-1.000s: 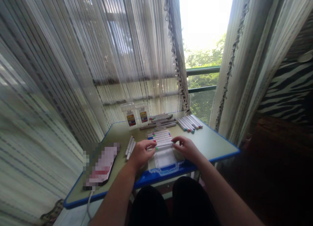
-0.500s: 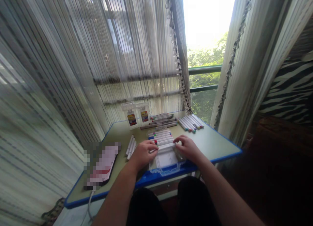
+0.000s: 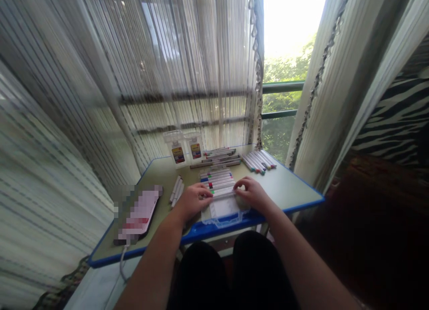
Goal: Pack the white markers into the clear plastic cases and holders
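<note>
A clear plastic case (image 3: 222, 220) lies near the front edge of the table, with several white markers (image 3: 219, 178) side by side across its far part. My left hand (image 3: 195, 200) pinches the left end of the nearest marker (image 3: 224, 194). At that marker's right end, the thumb and fingers of my right hand (image 3: 253, 193) are closed on it. The marker lies crosswise, level with the row; whether it rests on the bottom of the case cannot be made out. The near part of the case shows a bare white bottom.
Loose markers (image 3: 175, 190) lie left of the case, with more markers (image 3: 217, 159) behind it and a fan of markers (image 3: 258, 161) at the back right. Two labelled clear holders (image 3: 178, 153) stand at the back. A blurred-out phone-like object (image 3: 140, 214) with a cable lies left.
My view has shifted slightly, so the table sits higher in the picture. Both hands have brought the marker up against the row in the case.
</note>
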Available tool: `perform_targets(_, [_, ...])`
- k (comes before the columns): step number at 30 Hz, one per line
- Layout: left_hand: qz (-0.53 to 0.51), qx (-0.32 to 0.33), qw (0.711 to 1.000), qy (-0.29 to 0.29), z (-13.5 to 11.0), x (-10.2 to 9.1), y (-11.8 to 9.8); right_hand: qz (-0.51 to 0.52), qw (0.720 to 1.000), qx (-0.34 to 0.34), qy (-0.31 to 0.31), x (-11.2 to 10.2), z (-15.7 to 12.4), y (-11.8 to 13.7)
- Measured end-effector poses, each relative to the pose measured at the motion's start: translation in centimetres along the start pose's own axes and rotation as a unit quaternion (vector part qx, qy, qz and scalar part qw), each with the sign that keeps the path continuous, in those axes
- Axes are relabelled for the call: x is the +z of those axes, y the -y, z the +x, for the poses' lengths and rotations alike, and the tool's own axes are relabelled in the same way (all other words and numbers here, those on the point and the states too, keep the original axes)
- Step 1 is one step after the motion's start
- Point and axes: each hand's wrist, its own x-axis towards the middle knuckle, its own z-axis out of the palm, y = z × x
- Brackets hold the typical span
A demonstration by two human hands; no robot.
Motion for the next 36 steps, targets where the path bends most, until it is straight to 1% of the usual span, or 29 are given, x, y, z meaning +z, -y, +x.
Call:
perform_targets(4, [0.022,0.011,1.0,0.0,0.0,0.1,0.2,-0.01,1.0,0.011,0.001,-0.2,0.0,0.2])
perform_targets(11, [0.003,0.024,1.0,0.012,0.1,0.2,0.6,-0.019,1.0,0.016,0.009,-0.4,-0.1,0.3])
perform_targets(13, [0.004,0.03,1.0,0.002,0.1,0.3,0.6,-0.018,1.0,0.014,0.009,-0.4,-0.1,0.3])
perform_targets(18, [0.049,0.045,0.997,-0.049,0.0,0.0,0.5,-0.017,1.0,0.015,-0.018,-0.3,-0.1,-0.1])
perform_targets(21, [0.053,0.03,0.993,-0.103,0.1,-0.2,0.2,-0.005,0.999,0.023,-0.033,-0.3,0.0,-0.4])
perform_targets(25, [0.064,-0.019,0.979,-0.191,0.2,-0.3,0.1,0.005,1.0,0.015,-0.027,-0.3,0.0,-0.5])
perform_targets(27, [0.094,-0.069,0.969,-0.22,0.2,-0.4,0.1,0.003,1.0,0.013,-0.024,-0.3,0.0,-0.5])
perform_targets(28, [0.116,-0.101,0.963,-0.223,0.1,-0.4,0.1,0.002,1.0,0.014,-0.023,-0.3,0.0,-0.5])
perform_targets(30, [0.164,-0.163,0.952,-0.201,0.0,-0.7,0.0,0.002,1.0,0.016,-0.022,-0.4,0.0,-0.4])
perform_targets(32, [0.207,-0.206,0.944,-0.151,-0.3,-0.9,-0.2,0.003,1.0,0.016,-0.024,-0.4,0.0,-0.4])
perform_targets(34, [0.24,-0.212,0.942,-0.103,-0.5,-1.0,-0.4,0.004,1.0,0.014,-0.025,-0.4,0.1,-0.4])
perform_targets(36, [0.263,-0.186,0.943,-0.079,-0.5,-0.9,-0.4,0.007,1.0,0.013,-0.025,-0.3,0.1,-0.5])
